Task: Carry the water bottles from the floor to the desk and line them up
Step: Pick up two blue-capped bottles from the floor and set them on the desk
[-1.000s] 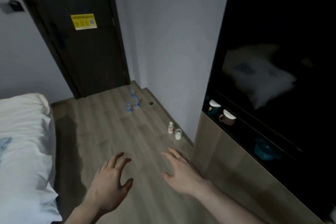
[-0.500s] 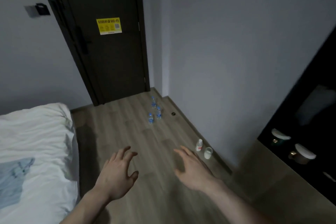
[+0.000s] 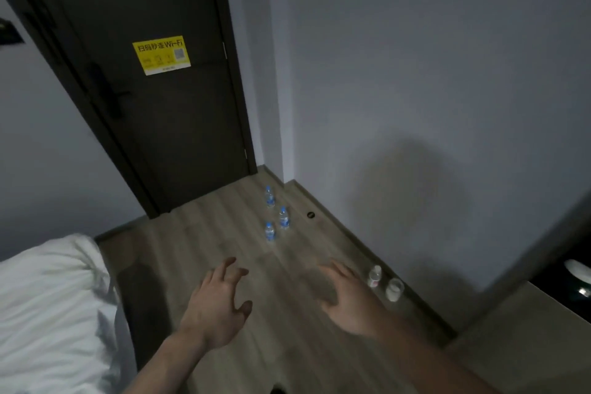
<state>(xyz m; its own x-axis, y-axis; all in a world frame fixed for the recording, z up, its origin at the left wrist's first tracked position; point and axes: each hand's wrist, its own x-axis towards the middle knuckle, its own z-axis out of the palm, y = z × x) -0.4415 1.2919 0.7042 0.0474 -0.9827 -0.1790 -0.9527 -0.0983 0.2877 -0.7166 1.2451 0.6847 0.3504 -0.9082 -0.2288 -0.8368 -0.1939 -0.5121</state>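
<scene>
Both hands reach forward, palms down, above the wooden floor (image 3: 198, 253), and neither holds anything; the left hand (image 3: 215, 310) has its fingers (image 3: 227, 269) spread and loosely curled, thumb out to the side; the right hand (image 3: 347, 299) is flatter, its fingers nearly straight and pointing ahead, though motion blur softens their outline. Taking the dark door (image 3: 153, 99) as the landmark: three water bottles stand upright on the floor just in front of its right-hand corner, close to the wall (image 3: 415, 89); the far bottle (image 3: 269, 196) is nearest the door, the middle bottle (image 3: 283, 217) a little further out and towards the wall, the near bottle (image 3: 269, 231) furthest from the door and closest to the hands; each has a blue cap and blue label, and they stand near one another but apart; whether they are full cannot be told. Further from the door along the same wall, just beyond the right hand, stand a small white bottle (image 3: 374, 277) with a red-marked label and a white cup (image 3: 394, 289) just beside it; their contents cannot be seen. A small dark round thing (image 3: 310, 215) lies on the floor between the bottles and the wall. A yellow Wi-Fi sign (image 3: 161, 54) is stuck on the door; a bed (image 3: 51, 304) with white bedding lies on the side away from the wall.
</scene>
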